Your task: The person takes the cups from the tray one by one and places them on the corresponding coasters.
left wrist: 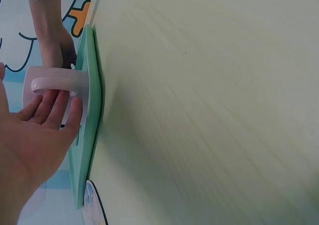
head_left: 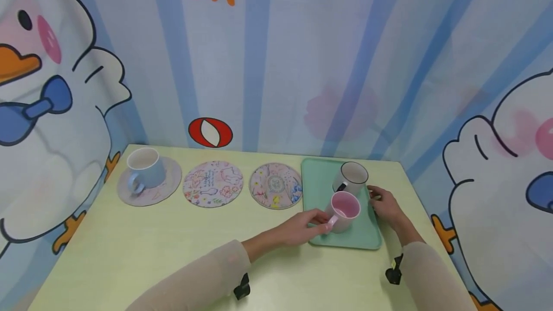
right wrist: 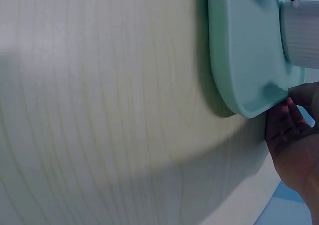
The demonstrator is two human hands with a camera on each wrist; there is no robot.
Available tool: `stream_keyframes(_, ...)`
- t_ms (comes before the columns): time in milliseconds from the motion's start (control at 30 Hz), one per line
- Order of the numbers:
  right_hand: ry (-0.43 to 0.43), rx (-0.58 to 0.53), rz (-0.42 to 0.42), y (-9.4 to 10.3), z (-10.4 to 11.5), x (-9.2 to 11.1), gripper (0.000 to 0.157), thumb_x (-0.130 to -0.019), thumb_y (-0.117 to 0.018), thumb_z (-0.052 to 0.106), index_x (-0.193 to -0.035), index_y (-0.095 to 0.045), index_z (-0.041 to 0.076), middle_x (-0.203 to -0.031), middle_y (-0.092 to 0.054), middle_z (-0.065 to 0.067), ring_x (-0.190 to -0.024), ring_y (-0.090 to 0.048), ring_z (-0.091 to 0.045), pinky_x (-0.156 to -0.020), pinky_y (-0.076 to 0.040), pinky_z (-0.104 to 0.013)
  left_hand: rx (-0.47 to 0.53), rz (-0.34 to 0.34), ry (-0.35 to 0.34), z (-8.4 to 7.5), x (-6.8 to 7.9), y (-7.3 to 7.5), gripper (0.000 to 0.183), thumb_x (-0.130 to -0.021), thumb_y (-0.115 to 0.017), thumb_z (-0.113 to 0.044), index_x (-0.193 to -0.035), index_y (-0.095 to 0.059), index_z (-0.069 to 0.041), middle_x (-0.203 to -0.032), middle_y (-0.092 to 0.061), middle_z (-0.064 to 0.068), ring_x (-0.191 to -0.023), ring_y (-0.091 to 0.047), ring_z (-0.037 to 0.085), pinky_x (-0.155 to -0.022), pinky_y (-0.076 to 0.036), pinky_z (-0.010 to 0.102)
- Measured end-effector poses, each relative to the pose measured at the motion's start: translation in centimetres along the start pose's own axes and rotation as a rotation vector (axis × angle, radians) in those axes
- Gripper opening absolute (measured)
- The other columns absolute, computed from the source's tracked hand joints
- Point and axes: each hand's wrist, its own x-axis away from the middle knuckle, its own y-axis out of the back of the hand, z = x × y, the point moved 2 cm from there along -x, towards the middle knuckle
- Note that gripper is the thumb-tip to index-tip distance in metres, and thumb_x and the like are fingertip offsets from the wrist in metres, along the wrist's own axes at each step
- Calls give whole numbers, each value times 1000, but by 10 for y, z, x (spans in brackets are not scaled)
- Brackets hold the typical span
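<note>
Left fingers (left wrist: pixel 75 112) are hooked at the round pink ceramic mug (head_left: pixel 345 213) on the rectangular green plastic tray (head_left: pixel 318 181), pinched by right fingers (right wrist: pixel 279 119); gripping, apparently, steadiness needed.

"Where could a grip pass?"
"Low across the worktop (head_left: pixel 142 248), before the coasters (head_left: pixel 213 184), up to the left sleeve (head_left: pixel 203 275)."
"And over the tray (head_left: pixel 317 181)?"
"Its left strip, behind the left grip (head_left: pixel 300 230). The pink mug (head_left: pixel 343 211) and white mug (head_left: pixel 352 177) crowd the right; the right grip (head_left: pixel 386 205) blocks that rim."
"Behind?"
"Curtain (head_left: pixel 285 61)."
</note>
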Motion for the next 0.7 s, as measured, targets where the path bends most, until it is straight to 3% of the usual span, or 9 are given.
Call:
stream_keyframes(133, 1, 1, 8, -2, 1, 1, 55, -101, -49, -2, -155, -40, -12, -129, -54, -32, -97, -56, -29, -69, -49, -28, 23, 11, -1, 0, -2, -2, 44, -110, -57, -38, -144, -60, -10, -126, -68, -4, -115, -62, 5, -91, -55, 25)
stream_keyframes(367, -2, 5, 6, -2, -1, 2, 54, -101, -49, -3, -154, -40, -12, -130, -54, -33, -104, -56, -35, -72, -49, -29, -38, -14, 1, -2, -9, -9, 40, -110, -59, -34, -138, -63, -5, -120, -69, -3, -110, -62, 5, -100, -51, 24)
stream_keyframes(700, 35, 7, 6, -1, -4, 0, 56, -100, -51, -2, -154, -41, -12, -130, -55, -33, -104, -58, -35, -74, -50, -31, -87, -42, 2, 0, -15, -21, 36, -110, -60, -36, -131, -65, -7, -118, -70, -2, -110, -63, 6, -97, -52, 25)
